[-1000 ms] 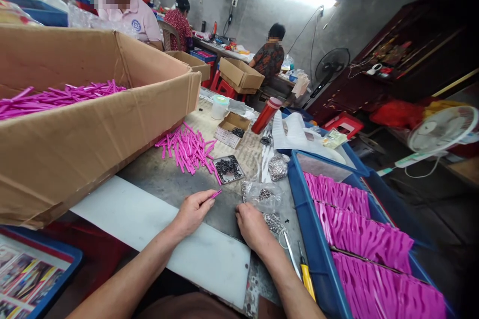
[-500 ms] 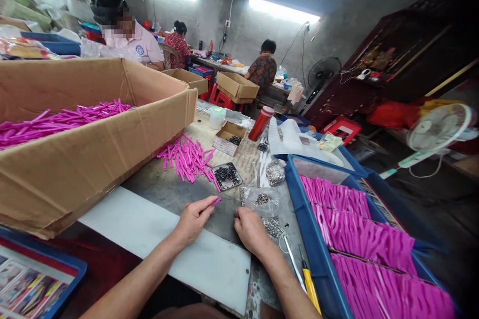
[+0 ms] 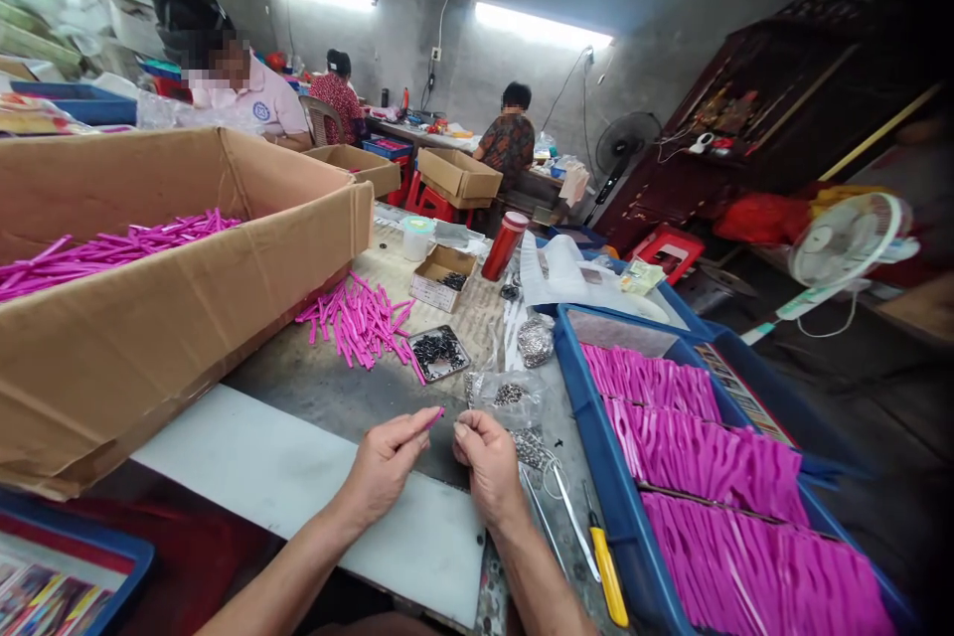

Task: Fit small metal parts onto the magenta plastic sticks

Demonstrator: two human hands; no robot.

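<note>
My left hand (image 3: 384,462) pinches a short pink plastic stick (image 3: 434,414) between thumb and fingers, its tip pointing right. My right hand (image 3: 488,462) is closed in a pinch a little to the right, fingertips close to the stick's tip; what it holds is too small to make out. Both hands hover over the grey table, above a white board (image 3: 298,477). A loose pile of pink sticks (image 3: 358,318) and a small tray of dark metal parts (image 3: 439,353) lie beyond the hands.
A large cardboard box (image 3: 149,318) of pink sticks stands at left. A blue crate (image 3: 596,417) with rows of pink pieces sits at right. Bags of metal parts (image 3: 514,393), a yellow-handled screwdriver (image 3: 605,566), a small carton (image 3: 443,276) and a red flask (image 3: 504,246) are nearby. Other people work at the back.
My right hand has lifted off the table and closed in on the left hand's stick. The camera view has shifted slightly, sliding everything left.
</note>
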